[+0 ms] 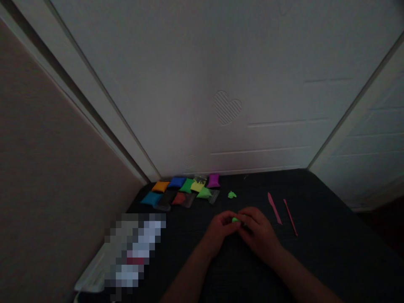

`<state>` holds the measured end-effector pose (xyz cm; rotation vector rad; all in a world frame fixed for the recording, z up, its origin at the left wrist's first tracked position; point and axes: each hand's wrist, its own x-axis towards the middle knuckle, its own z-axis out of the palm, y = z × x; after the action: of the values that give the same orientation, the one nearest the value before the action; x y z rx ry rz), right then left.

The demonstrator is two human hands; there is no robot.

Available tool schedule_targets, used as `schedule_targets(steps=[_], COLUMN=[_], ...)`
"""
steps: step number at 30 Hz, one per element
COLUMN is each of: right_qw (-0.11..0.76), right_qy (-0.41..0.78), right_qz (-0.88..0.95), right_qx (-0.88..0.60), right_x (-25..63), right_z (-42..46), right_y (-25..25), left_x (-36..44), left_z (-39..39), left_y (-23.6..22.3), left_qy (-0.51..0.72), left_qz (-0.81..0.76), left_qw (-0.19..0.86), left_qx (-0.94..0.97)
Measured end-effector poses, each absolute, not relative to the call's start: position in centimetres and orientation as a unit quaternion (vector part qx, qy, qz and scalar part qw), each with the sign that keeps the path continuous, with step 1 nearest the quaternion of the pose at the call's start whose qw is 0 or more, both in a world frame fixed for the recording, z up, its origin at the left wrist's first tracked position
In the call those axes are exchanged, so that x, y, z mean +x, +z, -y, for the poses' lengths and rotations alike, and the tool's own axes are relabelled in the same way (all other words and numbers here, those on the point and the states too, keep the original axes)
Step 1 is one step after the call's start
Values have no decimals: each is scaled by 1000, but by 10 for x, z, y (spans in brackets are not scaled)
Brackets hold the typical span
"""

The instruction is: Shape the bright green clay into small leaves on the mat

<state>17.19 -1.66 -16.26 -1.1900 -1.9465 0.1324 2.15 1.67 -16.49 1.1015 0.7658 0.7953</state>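
Between my two hands is a small lump of light green modelling clay [235, 220], partly hidden by the fingers. My left hand [219, 229] pinches it with thumb and forefinger. The curled fingers of my right hand [257, 229] meet it from the other side. Just beyond the hands, a small irregular piece of green clay [232, 195] lies on the dark table [189, 261]. To the right of my right hand are a pink plastic clay knife [274, 208] and a thin pink modelling stick [290, 217].
Several clay packets lie in two rows at the back left, among them an orange packet [160, 187], a purple packet [213, 180] and an opened light green packet [205, 193]. A blurred-out flat item [135, 248] is at the left. A white panel [189, 105] stands behind the table.
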Motion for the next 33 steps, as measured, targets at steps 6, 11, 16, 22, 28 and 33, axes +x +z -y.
schedule_targets(steps=[6,11,16,22,28,33], right_qw=[425,447,439,454,504,515], right_qy=[59,130,247,305,453,478], right_qz=[753,736,734,675,529,505], right_qx=[-499,-492,-456,-495,-510,-501], right_x=[171,173,176,178,180,179], right_z=[19,21,21,15,10,11], right_y=[-154,-146,-142,-145,-150,-149], left_x=[25,23,23,25,26,27], left_z=[-17,-21,-18,-17,-18,-16], left_y=[-163,-160,-162,-160,-157,-157], left_qy=[372,386,370,377,405,401], left_qz=[-313,-348,-361,-346,-385,-412], left_qw=[753,730,676,653,634,620], left_qx=[442,444,526,558,535,534])
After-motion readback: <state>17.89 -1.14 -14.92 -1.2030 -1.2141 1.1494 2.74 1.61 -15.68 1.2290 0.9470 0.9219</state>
